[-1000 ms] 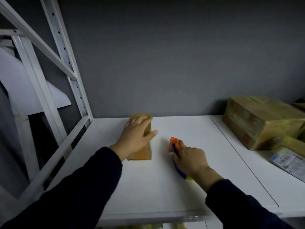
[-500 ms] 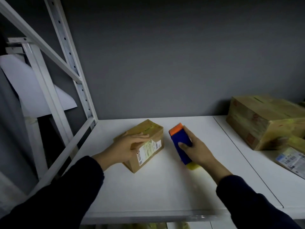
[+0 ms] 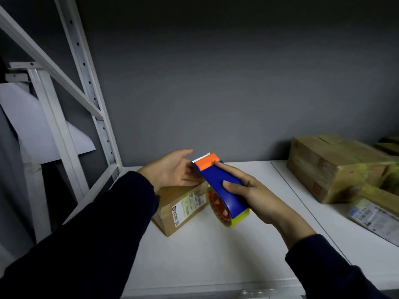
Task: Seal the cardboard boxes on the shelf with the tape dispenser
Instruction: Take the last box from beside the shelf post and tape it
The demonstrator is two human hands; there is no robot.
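A small cardboard box [image 3: 180,205] with a white shipping label lies on the white shelf [image 3: 211,255], turned at an angle. My right hand [image 3: 254,195] grips the blue and orange tape dispenser [image 3: 218,186], lifted above the box's right end, its toothed blade pointing away from me and its yellow tape roll at the bottom. My left hand [image 3: 172,169] hovers open, palm turned right, just left of the dispenser's orange head and above the box's far end. My left sleeve hides the box's left part.
A larger taped cardboard box [image 3: 336,167] sits at the right on the shelf, with a labelled packet [image 3: 375,216] in front of it. White metal shelf uprights [image 3: 86,83] rise on the left. A grey wall closes the back.
My left hand has lifted off the small box and opened. My right hand has raised the dispenser off the shelf and brought it over the box's right end.
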